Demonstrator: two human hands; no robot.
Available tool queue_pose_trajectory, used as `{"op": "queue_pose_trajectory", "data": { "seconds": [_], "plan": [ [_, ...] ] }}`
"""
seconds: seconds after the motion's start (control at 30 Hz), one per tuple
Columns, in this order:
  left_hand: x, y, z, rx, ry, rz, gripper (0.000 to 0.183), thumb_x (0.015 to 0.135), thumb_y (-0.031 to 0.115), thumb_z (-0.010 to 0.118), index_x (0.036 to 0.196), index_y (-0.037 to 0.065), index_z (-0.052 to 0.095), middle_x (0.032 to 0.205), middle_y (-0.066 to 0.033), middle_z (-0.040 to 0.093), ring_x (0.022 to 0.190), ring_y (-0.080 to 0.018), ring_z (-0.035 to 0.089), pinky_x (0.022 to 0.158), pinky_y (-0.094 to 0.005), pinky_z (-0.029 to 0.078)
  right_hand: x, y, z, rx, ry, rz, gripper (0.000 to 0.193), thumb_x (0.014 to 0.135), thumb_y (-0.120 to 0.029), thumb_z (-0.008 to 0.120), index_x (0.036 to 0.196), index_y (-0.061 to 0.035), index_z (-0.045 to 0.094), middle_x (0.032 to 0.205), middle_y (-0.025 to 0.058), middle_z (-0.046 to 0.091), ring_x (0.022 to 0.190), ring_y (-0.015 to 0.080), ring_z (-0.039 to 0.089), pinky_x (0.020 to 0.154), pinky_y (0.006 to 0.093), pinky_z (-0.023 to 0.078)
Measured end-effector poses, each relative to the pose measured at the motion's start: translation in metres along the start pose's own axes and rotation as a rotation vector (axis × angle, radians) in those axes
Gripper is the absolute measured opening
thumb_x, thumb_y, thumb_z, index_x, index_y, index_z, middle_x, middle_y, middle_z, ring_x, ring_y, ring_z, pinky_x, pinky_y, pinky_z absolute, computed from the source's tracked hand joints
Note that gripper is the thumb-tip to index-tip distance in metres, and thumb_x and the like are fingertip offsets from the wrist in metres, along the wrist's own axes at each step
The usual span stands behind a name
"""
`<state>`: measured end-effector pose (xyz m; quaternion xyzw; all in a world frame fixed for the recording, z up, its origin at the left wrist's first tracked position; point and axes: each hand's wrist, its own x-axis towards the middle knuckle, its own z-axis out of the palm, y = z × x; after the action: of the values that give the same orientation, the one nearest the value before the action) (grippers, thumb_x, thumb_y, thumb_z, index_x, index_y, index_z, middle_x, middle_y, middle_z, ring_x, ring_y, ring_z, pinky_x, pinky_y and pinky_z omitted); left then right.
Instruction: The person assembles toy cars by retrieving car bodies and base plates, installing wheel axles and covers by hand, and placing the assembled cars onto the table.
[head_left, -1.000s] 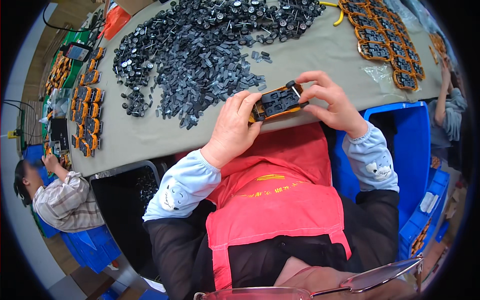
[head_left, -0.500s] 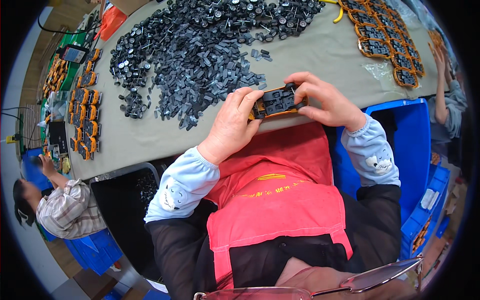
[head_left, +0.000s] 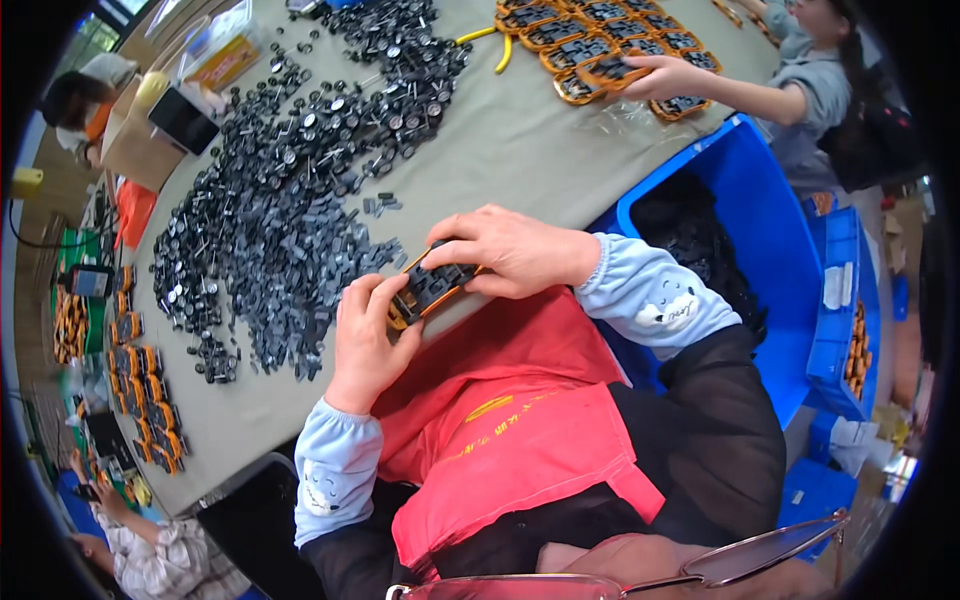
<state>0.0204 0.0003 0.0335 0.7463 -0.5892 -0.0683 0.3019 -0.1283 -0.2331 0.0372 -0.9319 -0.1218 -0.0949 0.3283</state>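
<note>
Both my hands hold a small orange and black toy car chassis [head_left: 430,288] at the near edge of the table. My left hand [head_left: 367,335] grips its left end, thumb pressed on the black top. My right hand [head_left: 505,248] covers its right end from above, fingers curled over it. A wide heap of small black wheel and axle parts [head_left: 290,190] lies on the grey-green tabletop [head_left: 520,140] just beyond my hands.
Rows of finished orange and black chassis [head_left: 140,385] line the table's left edge, and more [head_left: 600,40] lie at the far right, where another person's hand [head_left: 665,75] rests on them. A blue bin [head_left: 760,230] of black parts stands at my right. Blue crates [head_left: 845,300] stand farther right.
My view has swung, so the table now runs diagonally. My hands have kept hold of the chassis and my right hand has closed further over its top.
</note>
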Motion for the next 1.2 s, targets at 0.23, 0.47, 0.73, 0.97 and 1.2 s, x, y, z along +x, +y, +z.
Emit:
{"op": "queue_pose_trajectory", "data": {
  "seconds": [0.23, 0.47, 0.73, 0.97, 1.2],
  "plan": [
    [-0.002, -0.003, 0.007, -0.004, 0.046, 0.016, 0.060, 0.070, 0.006, 0.080, 0.126, 0.006, 0.059, 0.119, -0.0168, 0.056, 0.107, -0.0366, 0.056, 0.094, -0.0448, 0.046, -0.083, 0.011, -0.042, -0.010, 0.484, 0.252, 0.039, 0.086, -0.005, 0.069, 0.125, -0.0067, 0.064, 0.125, 0.0156, 0.064, 0.115, 0.0313, 0.063, 0.093, 0.0401, 0.051],
    [-0.009, -0.009, 0.010, -0.025, 0.043, 0.016, 0.060, 0.071, 0.004, 0.077, 0.128, 0.003, 0.056, 0.122, -0.0197, 0.054, 0.111, -0.0370, 0.057, 0.097, -0.0422, 0.047, -0.197, 0.041, -0.081, -0.096, 0.806, 0.783, 0.012, 0.093, -0.003, 0.063, 0.100, 0.0012, 0.071, 0.088, 0.0120, 0.073, 0.079, 0.0184, 0.071, 0.071, 0.0301, 0.054],
    [-0.009, -0.008, 0.013, -0.040, 0.077, -0.006, 0.063, 0.071, 0.004, 0.078, 0.129, 0.005, 0.055, 0.122, -0.0202, 0.055, 0.109, -0.0380, 0.056, 0.094, -0.0445, 0.047, -0.144, 0.033, -0.125, -0.428, 0.800, 0.323, 0.018, 0.086, 0.002, 0.068, 0.103, -0.0024, 0.070, 0.095, 0.0125, 0.070, 0.085, 0.0282, 0.068, 0.076, 0.0357, 0.054],
    [-0.006, -0.003, 0.018, -0.060, 0.092, -0.008, 0.062, 0.074, 0.004, 0.078, 0.131, 0.004, 0.054, 0.124, -0.0199, 0.055, 0.114, -0.0379, 0.056, 0.098, -0.0438, 0.047, -0.154, 0.108, -0.163, -0.770, 0.692, 0.282, 0.018, 0.086, -0.011, 0.068, 0.103, -0.0048, 0.069, 0.102, 0.0125, 0.070, 0.098, 0.0326, 0.067, 0.084, 0.0419, 0.054],
    [-0.016, -0.013, 0.018, -0.061, 0.105, -0.068, 0.062, 0.076, 0.004, 0.078, 0.132, 0.002, 0.053, 0.127, -0.0218, 0.054, 0.118, -0.0390, 0.056, 0.103, -0.0436, 0.045, -0.308, 0.105, -0.109, 0.115, 0.963, 0.823, 0.012, 0.094, -0.011, 0.064, 0.090, -0.0015, 0.070, 0.087, 0.0016, 0.069, 0.080, 0.0092, 0.064, 0.072, 0.0258, 0.053]
  ]
}}
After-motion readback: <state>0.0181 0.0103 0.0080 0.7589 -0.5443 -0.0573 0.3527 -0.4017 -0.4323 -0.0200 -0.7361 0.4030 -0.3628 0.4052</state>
